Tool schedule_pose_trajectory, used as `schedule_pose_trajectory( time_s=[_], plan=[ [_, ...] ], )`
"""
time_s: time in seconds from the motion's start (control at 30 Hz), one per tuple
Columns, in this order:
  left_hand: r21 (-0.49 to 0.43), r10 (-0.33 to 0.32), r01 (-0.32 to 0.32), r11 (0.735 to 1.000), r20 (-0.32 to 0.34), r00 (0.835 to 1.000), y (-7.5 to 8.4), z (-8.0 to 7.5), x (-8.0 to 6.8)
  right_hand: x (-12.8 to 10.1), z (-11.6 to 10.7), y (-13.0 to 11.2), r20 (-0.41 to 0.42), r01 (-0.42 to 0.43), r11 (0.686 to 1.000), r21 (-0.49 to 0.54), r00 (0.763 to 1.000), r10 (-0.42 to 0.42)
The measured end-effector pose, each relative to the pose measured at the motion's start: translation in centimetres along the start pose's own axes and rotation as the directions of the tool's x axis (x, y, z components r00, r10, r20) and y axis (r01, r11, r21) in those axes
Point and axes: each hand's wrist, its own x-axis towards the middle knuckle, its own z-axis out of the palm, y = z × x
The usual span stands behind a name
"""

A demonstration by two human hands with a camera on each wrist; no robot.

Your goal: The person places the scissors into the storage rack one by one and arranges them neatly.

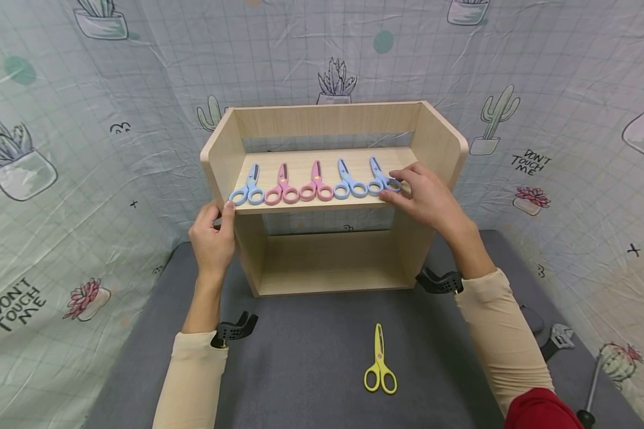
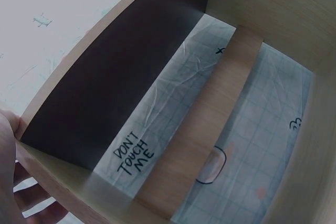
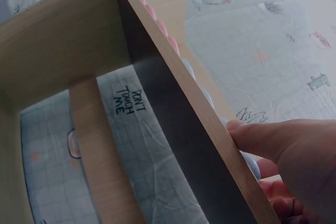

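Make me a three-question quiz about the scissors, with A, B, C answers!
1. Where are the yellow scissors?
A. on the grey mat
B. on the top shelf
C. in a hand

2. How many scissors lie on the top shelf?
A. three
B. five
C. seven

3. What is the right hand doing?
A. hanging free
B. gripping the yellow pair
C. touching the rightmost blue scissors

Answers: 1 A, they lie alone on the grey mat before the shelf. 2 B, three blue and two pink in a row. 3 C, its fingers rest at that pair's handles.
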Motion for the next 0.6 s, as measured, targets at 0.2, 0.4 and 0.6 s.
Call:
schedule_pose_trajectory(
  time_s=[0.2, 0.4, 0.6],
  plan=[
    [-0.006, -0.004, 0.004, 1.000, -0.002, 1.000, 0.1, 0.0, 0.0, -0.7, -0.1, -0.1, -0.016, 0.002, 1.000, 0.009, 1.000, -0.002],
    [0.009, 0.006, -0.006, 1.000, 0.001, 1.000, 0.1, -0.1, 0.0, -2.3, 0.0, -0.3, -0.103, 0.065, 0.998, -0.004, 0.993, -0.065],
    [0.011, 0.007, -0.007, 1.000, 0.005, 1.000, -0.1, -0.1, 0.1, -4.6, 0.7, -0.6, -0.216, 0.157, 0.988, -0.013, 0.964, -0.156]
  ],
)
